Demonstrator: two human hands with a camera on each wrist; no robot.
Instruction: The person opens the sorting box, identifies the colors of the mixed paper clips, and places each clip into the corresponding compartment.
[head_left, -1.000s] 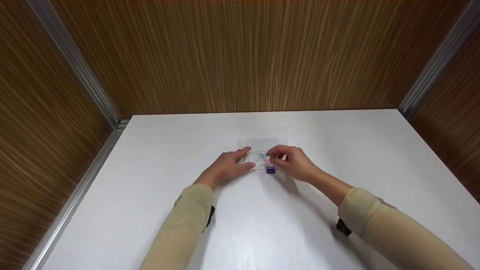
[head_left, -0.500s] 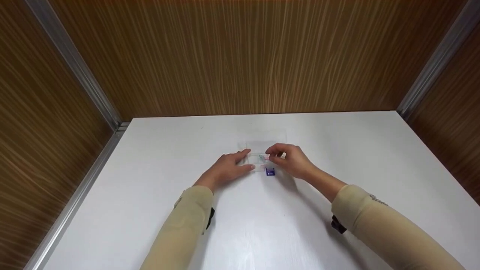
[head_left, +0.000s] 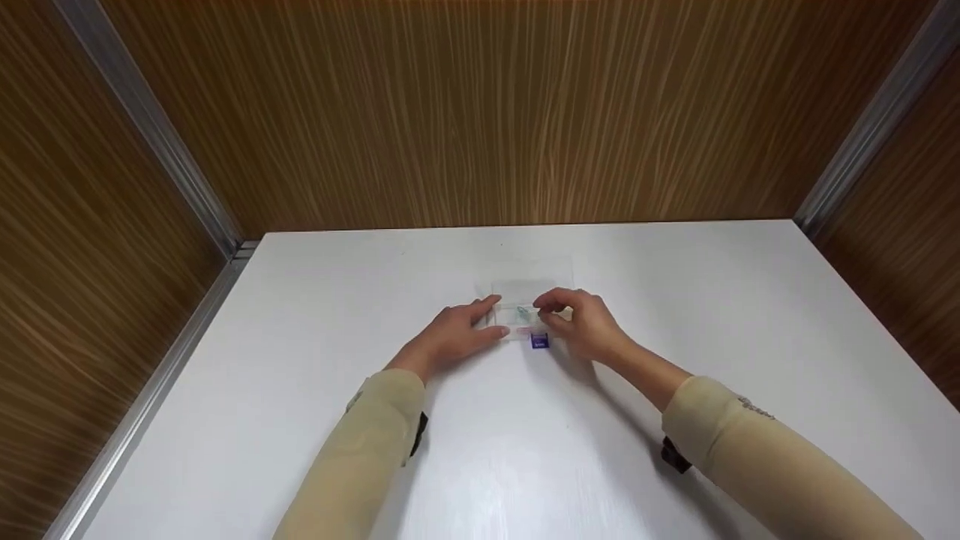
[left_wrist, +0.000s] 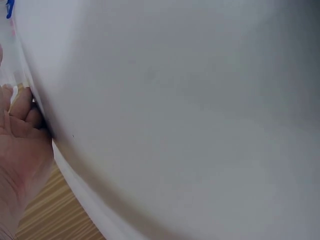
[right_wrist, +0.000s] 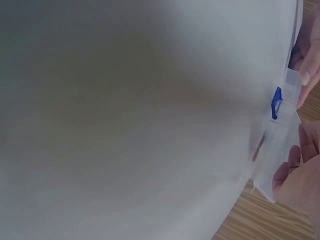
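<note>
Nearest to me are my two beige sleeves, which come in from the bottom edge over the white surface [head_left: 315, 360]. Each has a dark strap at the wrist.

A bit further, just in front of the fingers, lies a small blue clip [head_left: 539, 341] on the surface, touching the near edge of the clear plastic box [head_left: 517, 300]. This box is small, flat and transparent, so its outline is faint against the white. Inside I see a pale green item and a pinkish one, too small to name. In the right wrist view the box shows as a clear wall with a blue piece against it.

My left hand [head_left: 454, 335] lies low on the surface with the fingers stretched forward, the fingertips and thumb resting against the left end of the box. Its grip is loose and open, only steadying. My right hand [head_left: 581, 321] is arched over the right end, with the fingers bent down and the thumb drawn near the forefinger at the box's top edge. I cannot tell if this grip really pinches the box or something in it.

Behind the box the surface continues to a brown wood-grain wall [head_left: 480, 112] with grey metal strips in both corners.
</note>
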